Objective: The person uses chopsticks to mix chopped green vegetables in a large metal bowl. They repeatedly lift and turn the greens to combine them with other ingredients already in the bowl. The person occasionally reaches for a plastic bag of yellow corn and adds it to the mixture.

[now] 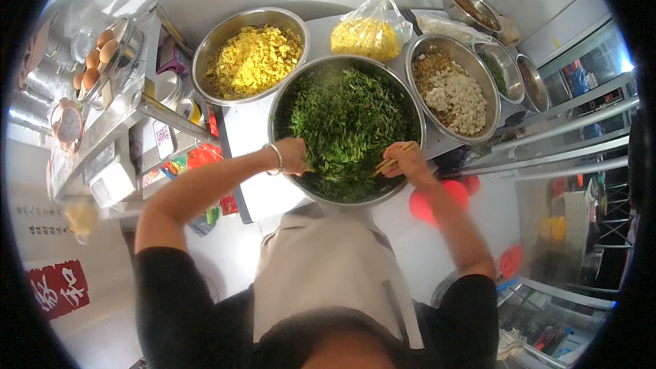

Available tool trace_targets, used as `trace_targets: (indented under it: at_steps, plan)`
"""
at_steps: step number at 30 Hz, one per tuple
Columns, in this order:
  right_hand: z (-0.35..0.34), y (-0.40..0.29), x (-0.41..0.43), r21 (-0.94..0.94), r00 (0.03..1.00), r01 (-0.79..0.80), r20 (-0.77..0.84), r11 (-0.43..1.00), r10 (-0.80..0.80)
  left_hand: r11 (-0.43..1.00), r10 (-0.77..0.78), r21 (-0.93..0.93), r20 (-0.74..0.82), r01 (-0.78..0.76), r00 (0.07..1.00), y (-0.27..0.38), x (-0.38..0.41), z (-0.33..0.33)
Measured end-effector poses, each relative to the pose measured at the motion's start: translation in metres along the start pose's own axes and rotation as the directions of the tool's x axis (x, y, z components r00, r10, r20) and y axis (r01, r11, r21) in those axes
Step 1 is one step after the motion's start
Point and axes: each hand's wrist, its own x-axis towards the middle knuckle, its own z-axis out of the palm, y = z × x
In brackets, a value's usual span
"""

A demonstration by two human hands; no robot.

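Observation:
A large steel bowl (pixel 416 93) full of chopped leafy greens (pixel 348 123) stands right before me; the greens look blurred near its middle. My left hand (pixel 292 157), with a bangle at the wrist, is closed at the bowl's near left rim, and a small yellowish tip shows beside the fingers; the rest of what it grips is hidden. My right hand (pixel 405 161) is closed on wooden chopsticks (pixel 385 165) that point down into the greens at the near right. Behind the bowl, left, sits a steel bowl of scrambled egg (pixel 256 59); to the right, a bowl with white crumbled pieces (pixel 456 100).
A plastic bag of yellow food (pixel 366 36) lies behind the greens. Smaller steel bowls (pixel 471 7) stand at the far right. On the left, a metal shelf (pixel 169 115) bears brown eggs (pixel 97 56) and a round scale (pixel 66 122). A red stool (pixel 441 200) is below right.

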Motion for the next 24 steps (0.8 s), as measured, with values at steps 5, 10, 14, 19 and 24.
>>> trace_targets:
  at_steps: [5, 10, 14, 19, 24]
  plan:
    - [0.021, -0.043, -0.004, 0.03, 0.962, 0.259, -0.101, 0.965, -0.255, 0.948, -0.023, -0.318, -0.14, -0.023, 0.99, 0.002, 0.009, 0.007]
    - [0.018, -0.134, -0.028, -0.373, 0.899, 0.424, 0.062, 0.825, -0.434, 0.973, 0.231, 0.101, -0.374, -0.208, 0.898, 0.024, -0.019, -0.058]
    - [0.018, -0.167, -0.026, -0.33, 0.878, 0.451, -0.005, 0.829, -0.479, 0.905, 0.337, 0.408, -0.523, -0.117, 0.783, 0.047, -0.046, -0.078]
    - [0.007, -0.099, -0.018, -0.566, 0.868, 0.448, 0.087, 0.692, -0.49, 0.809, 0.274, 0.588, -0.354, -0.015, 0.894, 0.066, -0.047, -0.07]
    - [0.02, -0.099, -0.094, -0.671, 0.694, 0.629, 0.257, 0.392, -0.672, 0.832, 0.337, 0.548, -0.378, -0.085, 0.862, 0.072, -0.085, -0.067]
